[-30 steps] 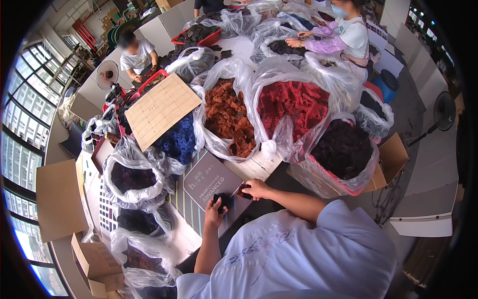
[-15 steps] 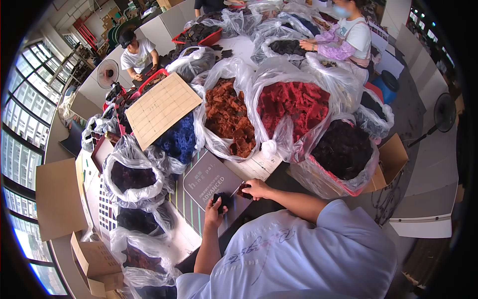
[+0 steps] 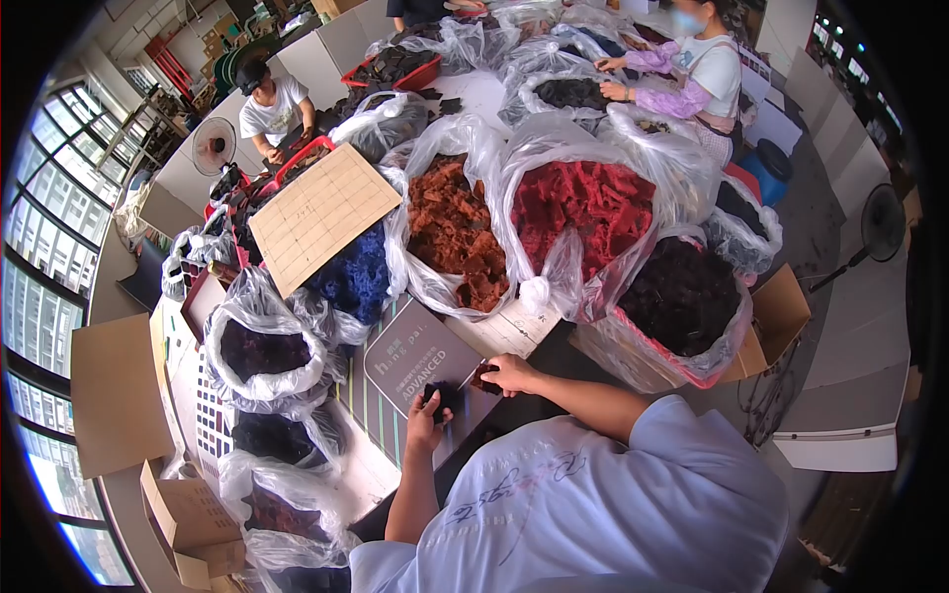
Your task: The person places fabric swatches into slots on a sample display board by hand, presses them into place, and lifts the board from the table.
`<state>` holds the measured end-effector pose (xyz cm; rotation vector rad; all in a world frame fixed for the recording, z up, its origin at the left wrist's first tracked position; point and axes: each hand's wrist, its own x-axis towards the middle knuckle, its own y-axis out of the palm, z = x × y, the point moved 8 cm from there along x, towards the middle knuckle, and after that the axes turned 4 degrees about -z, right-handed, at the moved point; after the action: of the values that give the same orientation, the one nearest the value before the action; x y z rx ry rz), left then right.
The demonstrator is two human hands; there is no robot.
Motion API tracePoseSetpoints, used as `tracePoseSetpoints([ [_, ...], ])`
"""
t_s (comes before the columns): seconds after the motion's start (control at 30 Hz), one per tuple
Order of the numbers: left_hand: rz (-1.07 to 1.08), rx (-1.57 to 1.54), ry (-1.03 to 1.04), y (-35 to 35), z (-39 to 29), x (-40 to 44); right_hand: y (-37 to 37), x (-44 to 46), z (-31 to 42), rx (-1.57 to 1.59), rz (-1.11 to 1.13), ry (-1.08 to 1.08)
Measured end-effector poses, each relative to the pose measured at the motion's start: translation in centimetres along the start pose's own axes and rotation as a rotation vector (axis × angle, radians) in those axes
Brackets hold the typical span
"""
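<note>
The left hand (image 3: pixel 425 423) has its fingers closed on one fuzzy black bit (image 3: pixel 441 398). The right hand (image 3: pixel 512 376) pinches one small dark brown bit (image 3: pixel 486 380). So there are two hands and two bits, held near each other over one gray board (image 3: pixel 435 341) with white words on it. Neither hand has really moved just now, so both bits are still held.

The board lies on the desk (image 3: pixel 371 466). Past it, on the far side, are two big clear bags, one of orange-brown bits (image 3: pixel 450 222) and one of red bits (image 3: pixel 583 203). On the right is one bag of black bits (image 3: pixel 682 296). On the left, one tan sheet (image 3: pixel 321 217) lies partly over blue bits (image 3: pixel 354 277).

Three other people are at the far side. The one on the far right (image 3: pixel 714 74) has just moved their hands apart. I see two fans, one left (image 3: pixel 213 146), one right (image 3: pixel 882 222).
</note>
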<state>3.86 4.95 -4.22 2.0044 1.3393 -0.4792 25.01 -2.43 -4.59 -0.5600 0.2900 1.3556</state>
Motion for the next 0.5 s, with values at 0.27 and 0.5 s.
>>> tracePoseSetpoints([
  [0.27, -0.004, -0.006, 0.0, 0.0, 0.03, -0.04, -0.13, -0.26, 0.28, -0.017, 0.001, 0.005],
  [0.5, -0.002, -0.006, -0.001, -0.08, 0.08, 0.07, -0.16, -0.29, 0.31, -0.021, 0.0, 0.008],
])
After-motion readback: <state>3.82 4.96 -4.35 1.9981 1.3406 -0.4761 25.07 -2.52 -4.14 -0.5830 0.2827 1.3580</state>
